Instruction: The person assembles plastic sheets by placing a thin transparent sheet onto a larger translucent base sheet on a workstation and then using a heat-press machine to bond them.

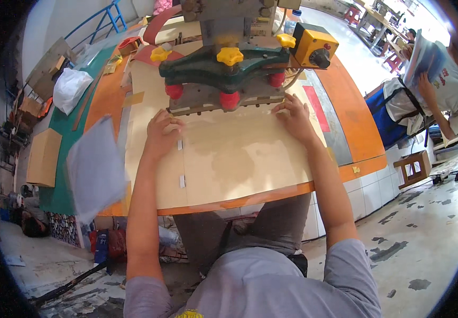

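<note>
Before me a press head with a dark green frame (223, 73) stands over a pale tan board (229, 153). Its grey bottom plate (253, 94) ends in a toothed lower edge close above the board. At that plate's left end is my left hand (163, 132), fingers curled and thumb against the index finger. My right hand (294, 117) is at the right end, thumb and index finger drawn close together by the edge. Whatever thin thing the fingertips pinch is too faint to make out. Two small whitish tabs (182, 181) lie on the board near my left forearm.
Translucent sheets (97, 168) overhang the table's left side, beside a cardboard box (44, 157) and a white plastic bag (72, 90). A yellow control box (313, 46) with a black knob sits right of the press. Another person (430, 85) stands at the right, carrying clear sheets.
</note>
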{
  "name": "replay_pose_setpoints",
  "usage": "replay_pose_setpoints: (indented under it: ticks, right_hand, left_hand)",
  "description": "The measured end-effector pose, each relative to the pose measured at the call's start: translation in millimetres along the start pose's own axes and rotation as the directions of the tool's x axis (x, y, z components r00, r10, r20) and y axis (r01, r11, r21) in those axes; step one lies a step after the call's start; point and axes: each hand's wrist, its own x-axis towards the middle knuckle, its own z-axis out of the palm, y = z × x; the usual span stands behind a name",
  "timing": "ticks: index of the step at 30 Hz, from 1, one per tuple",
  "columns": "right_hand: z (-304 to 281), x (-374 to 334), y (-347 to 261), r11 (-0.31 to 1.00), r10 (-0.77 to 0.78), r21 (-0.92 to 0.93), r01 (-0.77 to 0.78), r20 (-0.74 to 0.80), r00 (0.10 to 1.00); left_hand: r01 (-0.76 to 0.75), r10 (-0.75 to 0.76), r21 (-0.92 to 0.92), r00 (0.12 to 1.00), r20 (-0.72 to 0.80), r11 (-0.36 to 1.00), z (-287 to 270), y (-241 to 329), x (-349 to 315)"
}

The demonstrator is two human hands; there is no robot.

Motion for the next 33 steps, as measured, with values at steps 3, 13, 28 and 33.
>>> replay_pose_setpoints:
  ticks: [3,13,28,33]
  right_hand:
    - [-3,-1,-19,1.000,0.019,-0.009,-0.019,0.018,1.000]
    - [-42,-93,-61,0.979,-0.181,0.108,0.174,0.066,0.981]
    - [-33,-133,-78,0.966,-0.181,-0.145,0.213,0.207,0.961]
    - [-30,-131,-77,0.967,-0.149,-0.170,0.187,0.217,0.965]
  left_hand:
    - [0.129,-0.116,-0.279,0.991,0.063,0.952,-5,-6,-15]
    - [-0.178,0.160,0.173,0.981,0.112,0.969,-31,94,-121]
    - [-0.112,0.030,0.346,0.972,0.233,0.932,-1,131,-159]
    - [-0.094,0.018,0.348,0.976,0.217,0.933,8,129,-159]
